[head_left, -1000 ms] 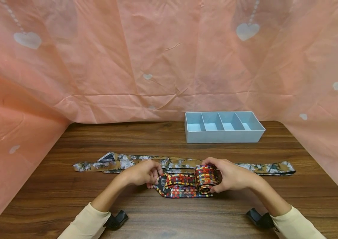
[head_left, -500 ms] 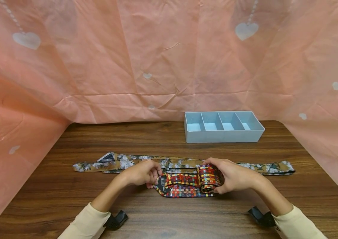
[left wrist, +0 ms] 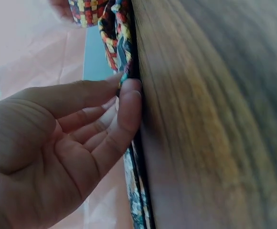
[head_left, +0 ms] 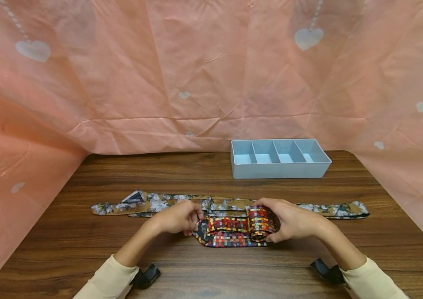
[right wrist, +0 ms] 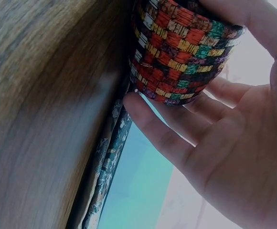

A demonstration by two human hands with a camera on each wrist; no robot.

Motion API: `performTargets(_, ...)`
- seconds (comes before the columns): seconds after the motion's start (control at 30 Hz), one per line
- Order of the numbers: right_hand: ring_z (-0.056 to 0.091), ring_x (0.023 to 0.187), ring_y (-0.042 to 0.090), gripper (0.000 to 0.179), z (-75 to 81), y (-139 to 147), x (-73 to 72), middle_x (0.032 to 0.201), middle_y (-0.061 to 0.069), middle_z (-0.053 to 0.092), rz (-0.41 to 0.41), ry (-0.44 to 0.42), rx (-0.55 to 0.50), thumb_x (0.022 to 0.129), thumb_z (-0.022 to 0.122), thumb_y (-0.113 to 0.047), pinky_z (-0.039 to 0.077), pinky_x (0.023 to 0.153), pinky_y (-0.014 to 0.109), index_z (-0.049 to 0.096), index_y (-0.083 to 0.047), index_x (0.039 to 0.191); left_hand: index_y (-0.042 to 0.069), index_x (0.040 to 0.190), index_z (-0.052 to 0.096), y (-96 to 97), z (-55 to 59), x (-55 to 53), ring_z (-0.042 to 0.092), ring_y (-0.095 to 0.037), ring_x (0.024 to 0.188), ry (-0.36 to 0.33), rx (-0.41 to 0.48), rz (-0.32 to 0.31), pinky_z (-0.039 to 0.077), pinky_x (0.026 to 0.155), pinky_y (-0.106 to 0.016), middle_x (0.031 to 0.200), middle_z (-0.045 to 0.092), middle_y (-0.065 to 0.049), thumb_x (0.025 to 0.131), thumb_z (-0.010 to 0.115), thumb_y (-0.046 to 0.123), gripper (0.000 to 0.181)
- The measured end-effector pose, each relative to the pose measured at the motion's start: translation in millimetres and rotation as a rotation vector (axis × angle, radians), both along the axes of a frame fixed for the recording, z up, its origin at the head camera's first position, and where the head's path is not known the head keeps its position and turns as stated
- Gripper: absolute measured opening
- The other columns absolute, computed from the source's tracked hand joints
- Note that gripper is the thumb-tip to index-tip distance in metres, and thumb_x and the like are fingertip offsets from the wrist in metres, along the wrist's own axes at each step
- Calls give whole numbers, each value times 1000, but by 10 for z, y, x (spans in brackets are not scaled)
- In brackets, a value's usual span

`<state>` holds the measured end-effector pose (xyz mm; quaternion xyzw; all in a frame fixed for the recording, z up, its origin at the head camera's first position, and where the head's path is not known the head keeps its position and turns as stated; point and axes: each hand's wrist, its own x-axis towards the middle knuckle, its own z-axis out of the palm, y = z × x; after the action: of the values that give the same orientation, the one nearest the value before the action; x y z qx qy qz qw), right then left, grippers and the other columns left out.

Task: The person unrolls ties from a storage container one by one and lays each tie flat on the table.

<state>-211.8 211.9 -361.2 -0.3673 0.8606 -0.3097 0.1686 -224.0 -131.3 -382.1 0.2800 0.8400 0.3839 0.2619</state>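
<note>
A necktie [head_left: 230, 238] with a red, yellow and black woven check lies on the table, its right part wound into a thick roll [head_left: 261, 223]. My right hand [head_left: 296, 220] grips that roll between thumb and fingers; the right wrist view shows the roll [right wrist: 181, 57] from its side, with the palm facing it. At the flat left end, my left hand [head_left: 181, 216] pinches the tie's tip between thumb and forefinger, as the left wrist view shows from the palm side of the hand [left wrist: 81, 129]. The narrow layer of the tie rests over the wider one.
A second necktie [head_left: 159, 202], brown with white flowers, stretches folded across the table just behind, partly hidden by both hands. A light blue box [head_left: 278, 171] with several compartments stands at the back right. Peach curtains [head_left: 211, 74] with white hearts surround the wooden table [head_left: 151, 170].
My right hand and the roll have shifted slightly to the right, so a bit more of the narrow layer shows. The left hand keeps its place at the tip.
</note>
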Motion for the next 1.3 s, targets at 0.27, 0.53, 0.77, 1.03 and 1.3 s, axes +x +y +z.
performTargets(0.27, 63, 106, 18, 82, -1, -26, 8, 122, 7, 64, -18, 39, 32, 79, 90, -37, 56, 85, 35, 51, 3, 140, -7, 103, 61, -36, -15, -29, 61, -12, 57, -46, 21, -11, 57, 55, -27, 72, 63, -7, 92, 58, -19, 17)
performTargets(0.53, 63, 99, 12, 77, 24, 4, 3, 116, 3, 65, -14, 30, 37, 77, 90, -27, 56, 81, 32, 51, 2, 137, -6, 103, 62, -24, -6, -25, 61, -12, 57, -43, 7, 0, 57, 55, -27, 73, 63, -7, 92, 60, -17, 16)
performTargets(0.77, 60, 95, 10, 71, 43, 55, 4, 113, 1, 63, 0, 12, 29, 74, 88, -18, 54, 78, 31, 50, -4, 133, -6, 103, 62, -15, -4, -15, 61, -13, 57, -22, -1, -2, 56, 54, -27, 72, 63, -7, 92, 61, -18, 15)
performTargets(1.03, 60, 95, 8, 73, 23, 78, -8, 113, 1, 63, 4, 0, 24, 74, 88, -17, 54, 79, 31, 49, -2, 134, -3, 99, 63, 30, 11, 31, 59, -12, 51, 57, -50, 8, 55, 52, -25, 66, 61, -3, 90, 67, -16, 16)
performTargets(1.3, 60, 98, 10, 72, 30, 83, -5, 114, 1, 63, 6, 5, 35, 76, 88, -19, 54, 82, 33, 50, -2, 135, -4, 102, 63, 18, 9, 18, 59, -13, 54, 31, -34, -7, 56, 53, -27, 70, 61, -4, 91, 66, -15, 16)
